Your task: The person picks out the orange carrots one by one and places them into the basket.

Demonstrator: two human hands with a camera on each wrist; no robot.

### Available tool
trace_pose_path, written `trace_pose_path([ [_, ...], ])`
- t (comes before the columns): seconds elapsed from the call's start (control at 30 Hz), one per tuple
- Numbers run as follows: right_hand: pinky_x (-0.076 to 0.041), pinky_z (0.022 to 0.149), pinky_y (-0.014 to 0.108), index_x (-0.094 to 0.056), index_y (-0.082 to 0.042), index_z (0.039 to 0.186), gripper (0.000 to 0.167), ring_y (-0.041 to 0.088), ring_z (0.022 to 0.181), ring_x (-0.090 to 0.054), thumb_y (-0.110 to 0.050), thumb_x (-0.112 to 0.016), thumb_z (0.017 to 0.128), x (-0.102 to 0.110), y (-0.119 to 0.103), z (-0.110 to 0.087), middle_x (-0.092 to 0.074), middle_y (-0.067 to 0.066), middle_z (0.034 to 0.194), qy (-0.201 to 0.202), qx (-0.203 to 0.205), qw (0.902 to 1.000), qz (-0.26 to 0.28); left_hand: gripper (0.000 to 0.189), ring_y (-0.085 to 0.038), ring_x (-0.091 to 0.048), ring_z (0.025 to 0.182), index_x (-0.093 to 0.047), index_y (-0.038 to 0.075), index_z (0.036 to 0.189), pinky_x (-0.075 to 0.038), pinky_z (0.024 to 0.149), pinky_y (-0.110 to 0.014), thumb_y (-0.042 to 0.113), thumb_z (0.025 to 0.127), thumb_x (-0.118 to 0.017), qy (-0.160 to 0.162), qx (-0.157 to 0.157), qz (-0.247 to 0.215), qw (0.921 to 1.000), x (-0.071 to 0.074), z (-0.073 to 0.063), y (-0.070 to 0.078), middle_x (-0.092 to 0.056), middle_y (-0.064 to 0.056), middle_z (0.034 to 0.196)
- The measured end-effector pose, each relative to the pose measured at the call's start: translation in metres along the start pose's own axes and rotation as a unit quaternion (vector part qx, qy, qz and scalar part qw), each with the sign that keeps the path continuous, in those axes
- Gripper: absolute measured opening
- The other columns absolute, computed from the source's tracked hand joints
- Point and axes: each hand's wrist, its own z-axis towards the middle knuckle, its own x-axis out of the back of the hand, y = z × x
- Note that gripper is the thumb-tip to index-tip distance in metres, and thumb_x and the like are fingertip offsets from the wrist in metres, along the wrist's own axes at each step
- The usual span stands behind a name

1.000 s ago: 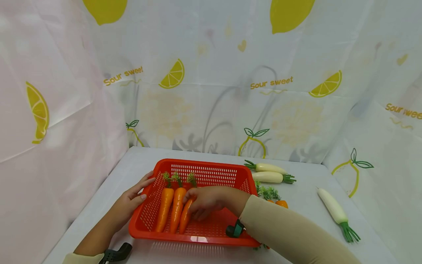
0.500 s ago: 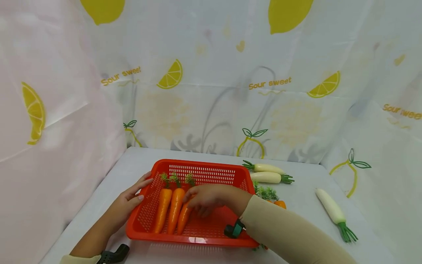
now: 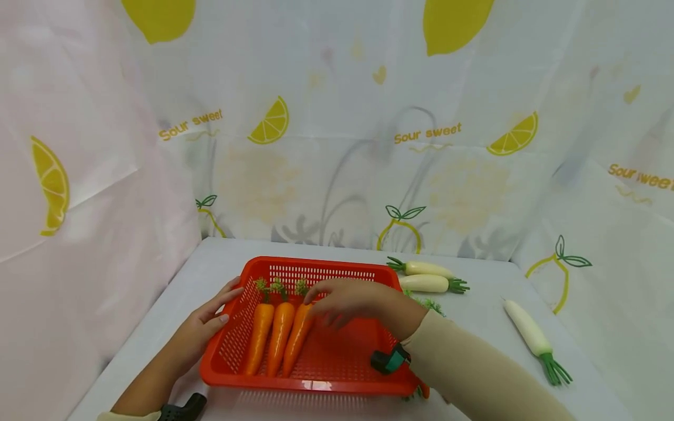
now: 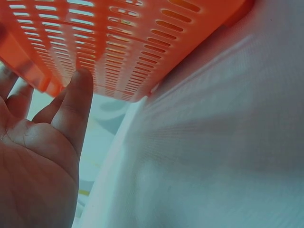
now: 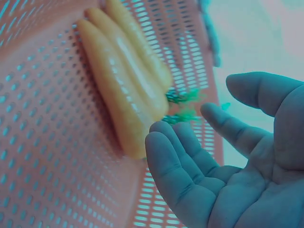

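Three orange carrots with green tops lie side by side in the left part of a red plastic basket (image 3: 316, 385): a left carrot (image 3: 260, 336), a middle carrot (image 3: 280, 339) and a right carrot (image 3: 298, 339). My right hand (image 3: 342, 301) is over the basket, its fingertips overlapping the top of the right carrot in the head view. In the right wrist view, that hand (image 5: 228, 175) has loosely spread fingers with nothing between them. At the basket's left end, my left hand (image 3: 197, 327) rests with extended fingers on the rim; the left wrist view shows a fingertip (image 4: 83, 78) against the slotted wall.
Two white radishes (image 3: 429, 268) (image 3: 423, 283) lie behind the basket's right corner, and another white radish (image 3: 529, 327) lies farther right. Green leaves (image 3: 432, 306) and a bit of orange (image 3: 425, 390) show beside the basket's right end, partly hidden by the right arm. Printed cloth walls (image 3: 337, 199) enclose the table.
My right hand has let go of the right carrot and lifted up and to the right, uncovering more of it. The left hand stays at the rim.
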Motion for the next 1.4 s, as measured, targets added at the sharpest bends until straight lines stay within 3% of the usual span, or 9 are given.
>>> trace_pose_path([
  [0.27, -0.062, 0.089, 0.047, -0.065, -0.009, 0.130, 0.031, 0.033, 0.096, -0.070, -0.022, -0.067, 0.102, 0.012, 0.000, -0.024, -0.066, 0.021, 0.118, 0.002, 0.021, 0.9993, 0.031, 0.051, 0.017, -0.043, 0.135, -0.038, 0.002, 0.160, -0.057, 0.094, -0.025, 0.014, 0.110, -0.045, 0.001, -0.005, -0.002, 1.0000, -0.001, 0.000, 0.000, -0.014, 0.002, 0.177],
  [0.47, -0.060, 0.094, 0.051, -0.066, -0.013, 0.129, 0.027, 0.037, 0.105, -0.069, -0.024, -0.065, 0.104, 0.018, 0.005, -0.037, -0.064, 0.021, 0.121, 0.005, 0.039, 0.9985, 0.039, 0.051, 0.017, -0.041, 0.136, -0.038, 0.001, 0.160, -0.056, 0.095, -0.023, 0.013, 0.111, -0.045, -0.001, -0.009, 0.000, 1.0000, -0.001, 0.000, -0.002, -0.013, 0.000, 0.177],
  [0.63, -0.061, 0.093, 0.050, -0.064, -0.010, 0.130, 0.029, 0.040, 0.108, -0.069, -0.023, -0.064, 0.104, 0.023, 0.014, -0.047, -0.064, 0.021, 0.118, 0.010, 0.053, 0.9955, 0.078, 0.050, 0.017, -0.042, 0.136, -0.039, 0.002, 0.159, -0.055, 0.096, -0.023, 0.014, 0.111, -0.045, 0.000, -0.010, 0.000, 0.9999, 0.000, 0.001, -0.004, -0.014, 0.001, 0.177],
  [0.93, -0.061, 0.093, 0.048, -0.057, -0.005, 0.132, 0.032, 0.028, 0.097, -0.069, -0.023, -0.060, 0.106, 0.032, 0.032, -0.063, -0.062, 0.013, 0.107, 0.002, 0.081, 0.9862, 0.145, 0.050, 0.015, -0.042, 0.137, -0.038, 0.001, 0.159, -0.056, 0.096, -0.023, 0.013, 0.111, -0.044, -0.002, -0.014, -0.005, 0.9999, 0.000, 0.000, -0.004, -0.014, 0.002, 0.177],
  [1.17, -0.061, 0.092, 0.048, -0.054, -0.002, 0.138, 0.033, 0.033, 0.105, -0.069, -0.018, -0.056, 0.108, 0.035, 0.047, -0.072, -0.061, 0.015, 0.114, 0.036, 0.125, 0.9786, 0.159, 0.051, 0.016, -0.042, 0.137, -0.037, 0.000, 0.160, -0.056, 0.095, -0.024, 0.012, 0.111, -0.044, 0.000, -0.014, -0.002, 0.9999, 0.001, 0.001, -0.004, -0.015, 0.003, 0.177],
  [1.33, -0.061, 0.092, 0.043, -0.046, 0.007, 0.142, 0.043, 0.028, 0.105, -0.068, -0.018, -0.057, 0.108, 0.037, 0.058, -0.084, -0.061, 0.014, 0.116, 0.074, 0.163, 0.9688, 0.171, 0.051, 0.016, -0.043, 0.136, -0.038, 0.002, 0.160, -0.057, 0.094, -0.025, 0.014, 0.111, -0.044, 0.001, -0.009, -0.004, 0.9999, 0.001, 0.001, -0.005, -0.016, 0.006, 0.176],
  [1.4, -0.061, 0.092, 0.042, -0.048, 0.005, 0.140, 0.040, 0.025, 0.102, -0.068, -0.017, -0.057, 0.108, 0.038, 0.062, -0.090, -0.062, 0.012, 0.113, 0.079, 0.172, 0.9657, 0.178, 0.051, 0.016, -0.043, 0.136, -0.038, 0.002, 0.160, -0.057, 0.094, -0.026, 0.014, 0.111, -0.044, -0.001, -0.008, -0.004, 1.0000, 0.001, 0.001, -0.005, -0.016, 0.006, 0.176],
])
